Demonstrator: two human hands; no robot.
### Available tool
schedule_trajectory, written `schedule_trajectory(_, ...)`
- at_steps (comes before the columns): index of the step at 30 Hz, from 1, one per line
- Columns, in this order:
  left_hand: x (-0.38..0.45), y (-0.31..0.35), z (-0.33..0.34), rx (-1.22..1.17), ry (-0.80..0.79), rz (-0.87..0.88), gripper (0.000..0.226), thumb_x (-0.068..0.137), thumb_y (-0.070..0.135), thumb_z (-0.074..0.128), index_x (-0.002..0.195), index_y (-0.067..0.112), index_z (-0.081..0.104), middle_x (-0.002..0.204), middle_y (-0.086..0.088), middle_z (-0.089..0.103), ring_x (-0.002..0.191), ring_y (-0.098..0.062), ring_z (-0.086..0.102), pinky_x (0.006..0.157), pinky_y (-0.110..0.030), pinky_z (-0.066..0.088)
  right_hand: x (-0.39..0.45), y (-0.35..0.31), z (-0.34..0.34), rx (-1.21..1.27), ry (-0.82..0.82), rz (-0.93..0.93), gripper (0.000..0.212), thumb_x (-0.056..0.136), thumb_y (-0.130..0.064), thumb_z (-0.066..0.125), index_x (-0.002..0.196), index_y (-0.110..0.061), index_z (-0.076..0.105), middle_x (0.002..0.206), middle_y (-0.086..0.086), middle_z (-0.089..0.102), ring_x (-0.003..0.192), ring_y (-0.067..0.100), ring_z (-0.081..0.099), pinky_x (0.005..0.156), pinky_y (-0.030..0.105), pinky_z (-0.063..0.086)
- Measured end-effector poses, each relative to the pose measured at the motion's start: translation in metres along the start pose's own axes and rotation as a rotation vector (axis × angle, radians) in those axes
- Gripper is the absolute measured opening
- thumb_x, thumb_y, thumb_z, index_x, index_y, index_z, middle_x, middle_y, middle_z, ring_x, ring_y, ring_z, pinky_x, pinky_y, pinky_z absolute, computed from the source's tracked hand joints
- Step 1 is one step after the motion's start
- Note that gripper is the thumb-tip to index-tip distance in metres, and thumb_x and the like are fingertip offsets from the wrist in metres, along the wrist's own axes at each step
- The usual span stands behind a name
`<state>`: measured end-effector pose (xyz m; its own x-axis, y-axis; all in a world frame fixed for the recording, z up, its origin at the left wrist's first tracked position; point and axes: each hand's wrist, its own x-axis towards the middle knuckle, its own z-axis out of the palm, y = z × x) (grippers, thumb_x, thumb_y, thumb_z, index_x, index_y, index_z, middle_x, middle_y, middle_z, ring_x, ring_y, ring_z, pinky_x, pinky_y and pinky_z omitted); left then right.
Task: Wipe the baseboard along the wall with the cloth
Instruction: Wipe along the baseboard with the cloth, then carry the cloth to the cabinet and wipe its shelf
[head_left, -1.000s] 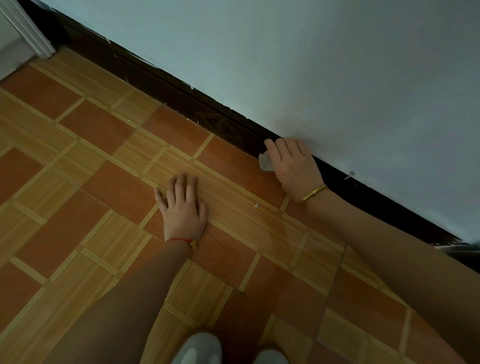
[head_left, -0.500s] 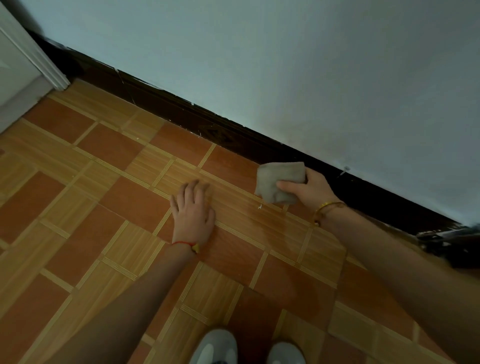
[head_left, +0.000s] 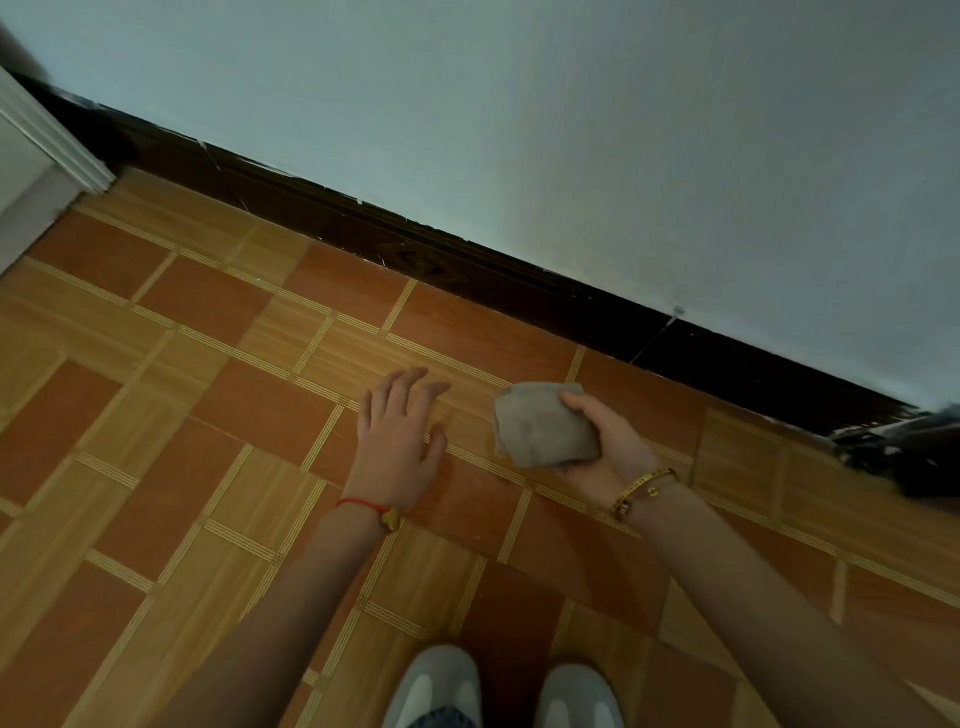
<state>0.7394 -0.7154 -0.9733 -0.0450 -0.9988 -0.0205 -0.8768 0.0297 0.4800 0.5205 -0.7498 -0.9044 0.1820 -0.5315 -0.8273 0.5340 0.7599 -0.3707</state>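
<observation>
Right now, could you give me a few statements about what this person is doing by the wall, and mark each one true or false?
1. The right hand holds the cloth. True.
2. The cloth is pressed against the baseboard. False: it is held away from it, over the floor.
3. The left hand holds nothing. True.
4. The baseboard is white. False: it is dark brown.
5. A red string circles the left wrist. True.
</observation>
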Motion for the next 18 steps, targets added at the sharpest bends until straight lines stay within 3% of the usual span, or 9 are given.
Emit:
schedule_trajectory(6,-0.005,-0.006,0.01,0.019,-0.026,0.027,0.045,0.088,0.012,0.06,0.132,0.021,0.054,0.148,-0.007,0.044,0.144,-0.033,0.031,0.114,-0.065,0.027,0.003,0.007,-0.009,0.035,-0.106,0.052,0.051,0.077,-0.009,0.063,0.126,0.002,0.053,0.127,0.017,0.057,0.119,0.033,0.055,0.099,0.042,0.046)
schedule_trajectory(12,0.0,-0.01,0.015,0.036,-0.034,0.052,0.044,0.087,0.01,0.059,0.13,0.021,0.056,0.146,-0.006,0.047,0.143,-0.033,0.033,0.116,-0.065,0.024,0.011,0.01,-0.01,0.039,-0.108,0.083,0.042,0.076,-0.01,0.062,0.116,-0.001,0.058,0.111,0.013,0.061,0.105,0.027,0.06,0.074,0.033,0.06)
schedule_trajectory(16,0.008,-0.009,0.004,0.032,-0.048,0.049,0.043,0.087,0.009,0.059,0.129,0.02,0.057,0.145,-0.006,0.048,0.143,-0.033,0.032,0.118,-0.064,0.021,0.01,0.005,-0.004,-0.036,-0.064,0.11,0.044,0.077,-0.011,0.063,0.119,0.0,0.058,0.124,0.014,0.058,0.114,0.028,0.056,0.079,0.037,0.056)
schedule_trajectory(18,0.01,-0.003,-0.012,0.033,-0.068,0.037,0.041,0.088,0.008,0.057,0.128,0.019,0.058,0.144,-0.007,0.049,0.142,-0.034,0.033,0.117,-0.063,0.024,-0.001,-0.003,0.003,-0.042,-0.034,0.126,0.041,0.076,-0.01,0.063,0.116,-0.001,0.058,0.123,0.013,0.057,0.112,0.027,0.057,0.074,0.036,0.055)
